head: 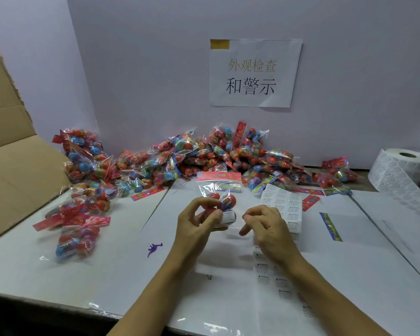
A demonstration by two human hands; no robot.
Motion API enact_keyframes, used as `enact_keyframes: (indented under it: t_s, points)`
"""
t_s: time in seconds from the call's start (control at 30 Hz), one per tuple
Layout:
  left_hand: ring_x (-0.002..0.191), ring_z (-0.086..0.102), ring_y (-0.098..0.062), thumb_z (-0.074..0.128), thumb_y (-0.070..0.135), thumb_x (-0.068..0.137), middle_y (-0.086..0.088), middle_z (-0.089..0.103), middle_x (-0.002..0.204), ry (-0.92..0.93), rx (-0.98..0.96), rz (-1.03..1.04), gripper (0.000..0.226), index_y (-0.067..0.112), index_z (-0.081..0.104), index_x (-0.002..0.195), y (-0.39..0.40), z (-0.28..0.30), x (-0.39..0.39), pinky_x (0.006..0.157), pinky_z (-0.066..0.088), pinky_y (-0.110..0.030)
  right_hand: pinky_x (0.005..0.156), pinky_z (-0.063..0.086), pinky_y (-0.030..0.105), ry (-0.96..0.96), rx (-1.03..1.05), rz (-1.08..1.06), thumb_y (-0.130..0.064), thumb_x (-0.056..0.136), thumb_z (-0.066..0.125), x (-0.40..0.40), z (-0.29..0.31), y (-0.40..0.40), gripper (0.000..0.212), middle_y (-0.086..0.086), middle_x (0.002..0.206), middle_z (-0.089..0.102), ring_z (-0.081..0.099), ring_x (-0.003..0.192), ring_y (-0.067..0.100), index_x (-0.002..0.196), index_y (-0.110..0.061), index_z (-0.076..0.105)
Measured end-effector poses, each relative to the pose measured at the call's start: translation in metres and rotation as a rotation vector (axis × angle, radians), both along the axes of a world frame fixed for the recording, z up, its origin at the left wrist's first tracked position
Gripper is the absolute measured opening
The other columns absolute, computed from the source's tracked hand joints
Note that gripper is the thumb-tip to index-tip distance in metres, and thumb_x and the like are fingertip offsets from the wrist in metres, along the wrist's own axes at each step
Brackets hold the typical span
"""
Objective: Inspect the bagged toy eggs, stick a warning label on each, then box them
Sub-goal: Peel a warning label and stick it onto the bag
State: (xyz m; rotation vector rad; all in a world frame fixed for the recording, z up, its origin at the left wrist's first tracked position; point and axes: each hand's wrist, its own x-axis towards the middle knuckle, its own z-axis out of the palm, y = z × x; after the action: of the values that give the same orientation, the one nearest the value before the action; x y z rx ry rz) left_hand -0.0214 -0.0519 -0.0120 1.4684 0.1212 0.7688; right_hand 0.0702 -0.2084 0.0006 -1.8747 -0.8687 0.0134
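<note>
My left hand grips a clear bag of red toy eggs with a pink header card, held above the white table. A white warning label lies on the bag by my left thumb. My right hand hovers just right of the bag with fingers curled, thumb and forefinger pinched together; nothing visible between them. A strip of warning labels lies under and behind my right hand. A big heap of bagged eggs fills the back of the table.
An open cardboard box stands at the left. Several bags lie beside it. A label roll sits at the far right. A small purple toy dinosaur lies on the table. Loose header cards are scattered about.
</note>
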Motion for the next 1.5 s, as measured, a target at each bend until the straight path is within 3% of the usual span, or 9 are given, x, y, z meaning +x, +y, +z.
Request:
enact_keyframes:
  t_s: [0.13, 0.37, 0.5, 0.6, 0.8, 0.97, 1.1, 1.27, 1.5]
  points:
    - [0.100, 0.074, -0.016, 0.076, 0.016, 0.083, 0.013, 0.074, 0.106, 0.005, -0.005, -0.033, 0.023, 0.025, 0.071, 0.103, -0.002, 0.002, -0.002, 0.073, 0.061, -0.026, 0.080, 0.035, 0.006, 0.007, 0.071, 0.016, -0.041, 0.099, 0.054, -0.003, 0.001, 0.000, 0.038, -0.010, 0.098, 0.066, 0.048, 0.105, 0.000, 0.075, -0.023, 0.077]
    - [0.100, 0.073, -0.023, 0.088, 0.024, 0.075, 0.009, 0.074, 0.112, 0.021, 0.104, -0.010, 0.039, 0.036, 0.069, 0.107, -0.002, 0.003, -0.005, 0.090, 0.061, -0.036, 0.076, 0.043, 0.014, -0.112, 0.149, 0.017, -0.063, 0.086, 0.064, -0.008, 0.002, -0.002, 0.045, -0.013, 0.096, 0.065, 0.051, 0.106, 0.004, 0.079, -0.020, 0.077]
    - [0.100, 0.073, -0.012, 0.086, 0.019, 0.077, 0.019, 0.072, 0.111, 0.035, 0.111, -0.020, 0.039, 0.031, 0.069, 0.110, -0.003, 0.004, -0.004, 0.080, 0.060, -0.025, 0.074, 0.048, 0.025, -0.111, 0.117, 0.006, -0.031, 0.088, 0.075, -0.004, -0.002, -0.001, 0.014, -0.014, 0.097, 0.064, 0.052, 0.106, 0.004, 0.078, -0.021, 0.077]
    - [0.102, 0.072, -0.010, 0.082, 0.002, 0.081, 0.023, 0.071, 0.110, 0.026, 0.095, -0.047, 0.040, 0.021, 0.067, 0.113, -0.003, 0.002, -0.003, 0.077, 0.059, -0.024, 0.073, 0.049, 0.024, -0.108, 0.099, 0.015, -0.020, 0.090, 0.074, -0.001, -0.004, -0.001, 0.014, -0.015, 0.097, 0.064, 0.051, 0.107, 0.004, 0.077, -0.019, 0.076]
    - [0.106, 0.072, -0.015, 0.073, 0.023, 0.078, 0.018, 0.072, 0.112, 0.018, 0.008, -0.087, 0.039, 0.025, 0.067, 0.117, -0.005, 0.005, -0.004, 0.076, 0.060, -0.024, 0.085, 0.039, 0.013, -0.050, 0.118, 0.015, -0.030, 0.089, 0.050, 0.003, -0.001, -0.002, 0.031, -0.012, 0.095, 0.066, 0.051, 0.104, 0.003, 0.077, -0.020, 0.077]
    - [0.102, 0.071, -0.003, 0.072, 0.030, 0.081, 0.009, 0.072, 0.107, 0.026, 0.004, -0.063, 0.073, 0.064, 0.040, 0.137, -0.006, 0.006, -0.006, 0.071, 0.055, -0.012, 0.076, 0.042, 0.008, 0.102, 0.174, -0.024, -0.054, 0.088, 0.054, 0.003, 0.003, -0.002, 0.033, -0.010, 0.099, 0.069, 0.059, 0.099, -0.002, 0.090, -0.027, 0.072]
    - [0.098, 0.075, -0.013, 0.078, 0.024, 0.083, 0.004, 0.075, 0.105, 0.086, -0.010, -0.157, 0.091, 0.054, 0.020, 0.147, -0.007, 0.003, -0.005, 0.074, 0.057, -0.017, 0.079, 0.054, 0.030, 0.133, 0.129, 0.004, -0.033, 0.090, 0.073, 0.003, 0.001, -0.001, 0.010, -0.006, 0.090, 0.073, 0.068, 0.090, 0.008, 0.089, -0.024, 0.073]
    - [0.092, 0.075, -0.016, 0.070, 0.016, 0.096, -0.008, 0.073, 0.094, 0.154, 0.058, -0.083, 0.027, 0.025, 0.063, 0.121, -0.006, 0.004, -0.004, 0.070, 0.057, -0.019, 0.076, 0.059, 0.038, 0.176, 0.156, 0.077, -0.022, 0.089, 0.075, 0.000, 0.005, -0.003, 0.014, 0.005, 0.075, 0.075, 0.073, 0.072, 0.019, 0.083, -0.010, 0.074]
    - [0.090, 0.076, -0.015, 0.068, 0.020, 0.097, -0.003, 0.076, 0.092, 0.175, -0.032, -0.042, 0.019, 0.026, 0.064, 0.114, -0.004, 0.005, -0.003, 0.067, 0.057, -0.019, 0.063, 0.050, 0.020, 0.306, 0.153, 0.205, -0.045, 0.074, 0.077, 0.001, 0.011, -0.007, 0.030, 0.001, 0.087, 0.077, 0.071, 0.079, 0.013, 0.090, -0.019, 0.078]
